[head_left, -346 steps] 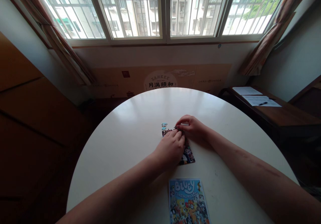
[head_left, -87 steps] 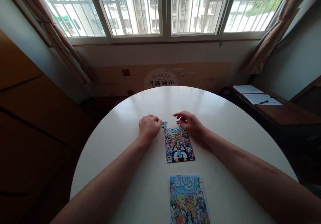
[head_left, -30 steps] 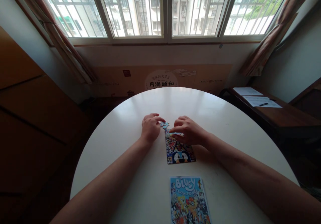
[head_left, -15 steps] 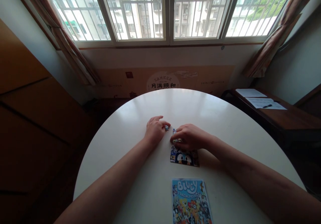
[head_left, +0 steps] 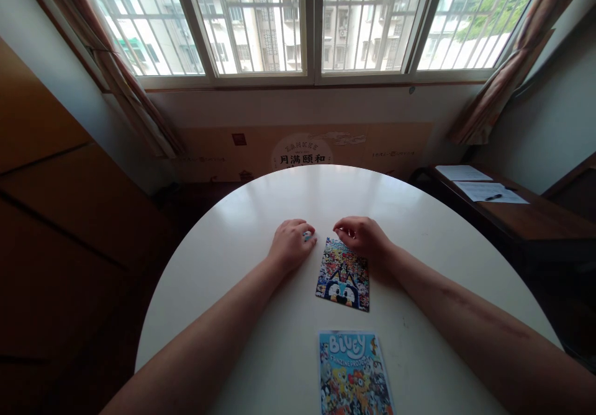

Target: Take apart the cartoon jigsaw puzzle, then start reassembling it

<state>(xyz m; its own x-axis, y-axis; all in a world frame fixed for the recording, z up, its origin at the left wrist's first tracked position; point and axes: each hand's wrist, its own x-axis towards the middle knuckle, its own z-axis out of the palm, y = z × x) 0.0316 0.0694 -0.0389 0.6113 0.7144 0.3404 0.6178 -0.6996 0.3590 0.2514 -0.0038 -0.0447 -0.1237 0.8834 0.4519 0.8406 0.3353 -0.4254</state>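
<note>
My left hand (head_left: pixel 292 244) rests on the table left of a colourful picture panel, its fingers curled around a small light-blue piece (head_left: pixel 307 236), mostly hidden. The panel (head_left: pixel 343 278) carries a crowd of tiny figures and a large blue dog face at its near edge; it looks like a small jigsaw puzzle, though its joints are too fine to tell. Over the panel's far right corner is my right hand (head_left: pixel 364 234), fingers bent together; anything between them is hidden. Nearer me lies a booklet-sized picture sheet (head_left: pixel 354 374) with "Bluey Fanzine Project" lettering, touched by neither hand.
The white round table (head_left: pixel 209 316) curves away toward a barred window (head_left: pixel 261 24). A dark wooden side table (head_left: pixel 554 216) at the right bears papers (head_left: pixel 493 191) and a pen. An orange-brown cabinet (head_left: pixel 56 216) stands at the left.
My right hand has moved from over the panel's middle to its far right corner, uncovering most of the picture. My left hand stays nearly in place, its fingers drawn in more.
</note>
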